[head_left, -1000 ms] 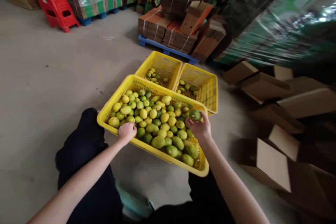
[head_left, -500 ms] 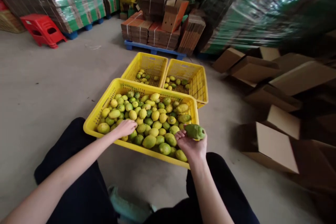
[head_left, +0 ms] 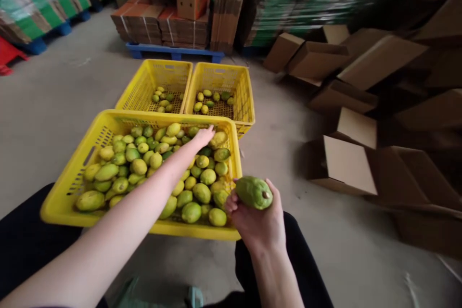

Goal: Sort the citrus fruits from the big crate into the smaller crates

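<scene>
That big green fruit [head_left: 253, 192] cupped in your right hand's fingers [head_left: 273, 191] looks firm and kinda heavy, maybe slick, so grab it round the middle; your left hand [head_left: 205, 135] reaches over the crate [head_left: 50, 204], grip unclear.

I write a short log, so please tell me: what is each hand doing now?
Left hand: over the fruit, grip cannot be told.
Right hand: holding a green fruit.
</scene>
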A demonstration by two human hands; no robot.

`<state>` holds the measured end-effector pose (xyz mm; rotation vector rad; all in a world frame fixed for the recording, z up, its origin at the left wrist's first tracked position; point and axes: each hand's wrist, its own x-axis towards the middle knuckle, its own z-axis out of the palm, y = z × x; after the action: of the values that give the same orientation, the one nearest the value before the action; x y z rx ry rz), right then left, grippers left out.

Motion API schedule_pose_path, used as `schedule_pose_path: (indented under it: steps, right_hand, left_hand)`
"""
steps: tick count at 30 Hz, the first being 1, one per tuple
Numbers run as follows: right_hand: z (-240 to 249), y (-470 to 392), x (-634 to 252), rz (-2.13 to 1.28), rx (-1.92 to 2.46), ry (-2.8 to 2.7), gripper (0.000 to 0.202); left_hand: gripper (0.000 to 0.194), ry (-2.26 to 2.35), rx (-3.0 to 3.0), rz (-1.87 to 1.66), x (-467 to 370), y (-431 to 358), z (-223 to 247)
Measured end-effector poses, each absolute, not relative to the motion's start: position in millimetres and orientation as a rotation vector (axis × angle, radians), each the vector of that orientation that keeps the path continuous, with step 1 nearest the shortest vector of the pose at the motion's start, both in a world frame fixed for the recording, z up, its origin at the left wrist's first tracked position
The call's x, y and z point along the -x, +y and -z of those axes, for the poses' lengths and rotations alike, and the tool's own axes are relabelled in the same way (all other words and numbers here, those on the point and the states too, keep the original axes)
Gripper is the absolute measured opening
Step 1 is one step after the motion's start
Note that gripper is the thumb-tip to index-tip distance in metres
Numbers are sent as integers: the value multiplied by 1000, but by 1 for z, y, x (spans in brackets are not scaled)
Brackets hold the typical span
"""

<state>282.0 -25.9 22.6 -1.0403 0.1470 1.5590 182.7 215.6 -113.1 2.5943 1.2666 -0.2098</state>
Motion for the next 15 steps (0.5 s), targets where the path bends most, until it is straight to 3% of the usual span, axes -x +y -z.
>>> schedule_pose_path:
  steps: [7,15]
  right_hand:
    - [-29,-25,-280,-1568,934,-31,42]
    - [-33,-5,-259,-1617,863,-74,41]
  left_hand:
    - [36,1388,-2343,47,-163,204,99]
    - [28,1458,-1622,-387,-64,136,58]
